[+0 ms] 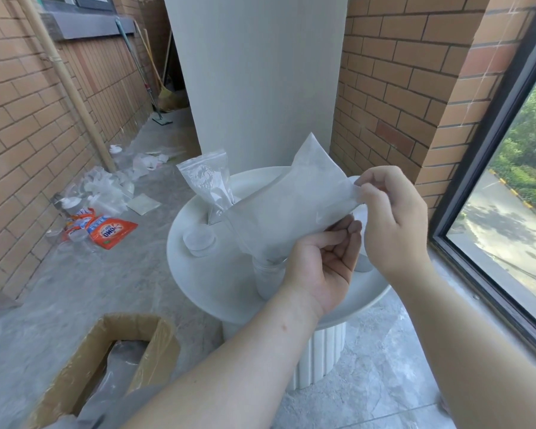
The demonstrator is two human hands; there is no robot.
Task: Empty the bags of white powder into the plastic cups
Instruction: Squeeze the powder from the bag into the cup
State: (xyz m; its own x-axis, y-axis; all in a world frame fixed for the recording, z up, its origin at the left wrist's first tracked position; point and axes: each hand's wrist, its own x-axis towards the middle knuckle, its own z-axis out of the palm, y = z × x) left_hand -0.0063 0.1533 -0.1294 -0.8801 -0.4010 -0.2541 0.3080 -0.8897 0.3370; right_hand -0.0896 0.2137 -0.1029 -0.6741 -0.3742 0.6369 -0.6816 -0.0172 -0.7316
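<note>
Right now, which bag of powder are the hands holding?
The big cloudy bag, pinched by the left hand and right hand over a cup. The smaller clear zip bag stands untouched on the table.

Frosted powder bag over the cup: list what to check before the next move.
1. Grip on the frosted plastic bag of white powder: left hand holds its underside, right hand pinches its upper edge: ok.
2. Bag's lower corner meets the mouth of the clear plastic cup: ok.
3. Cup upright on the round white table: ok.
4. Powder flowing: cannot tell.
5. Cup's fill level: cannot tell.
</note>
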